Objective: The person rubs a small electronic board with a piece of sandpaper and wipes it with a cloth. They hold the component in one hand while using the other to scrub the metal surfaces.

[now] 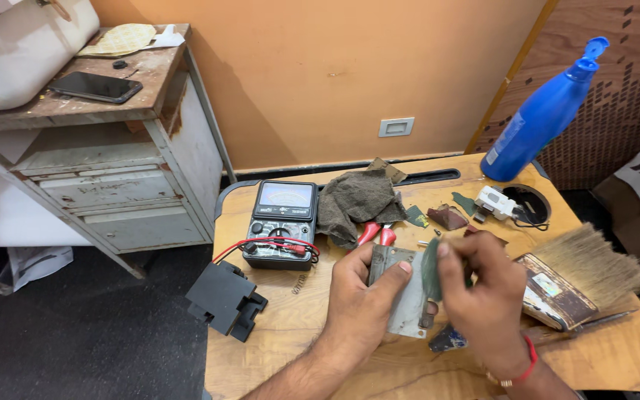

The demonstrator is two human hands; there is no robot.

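Observation:
My left hand [357, 296] grips a flat grey metal plate [407, 300] by its left edge, thumb across the top. My right hand [483, 292] pinches a small dark green piece [431, 268] and holds it against the plate's upper right side. Both hands hover over the middle of a small wooden table [298, 337]. A red thread band sits on my right wrist. A small dark blue part [447, 341] lies on the table just below the plate.
An analog multimeter [281, 222] with red and black leads, a grey rag [357, 200], red-handled pliers [376, 233], a wide paintbrush [579, 274], a blue spray bottle [538, 118], a white plug [496, 201], and a black plastic part [224, 300] surround the hands. At back left, an old cabinet [112, 170] carries a phone [96, 87].

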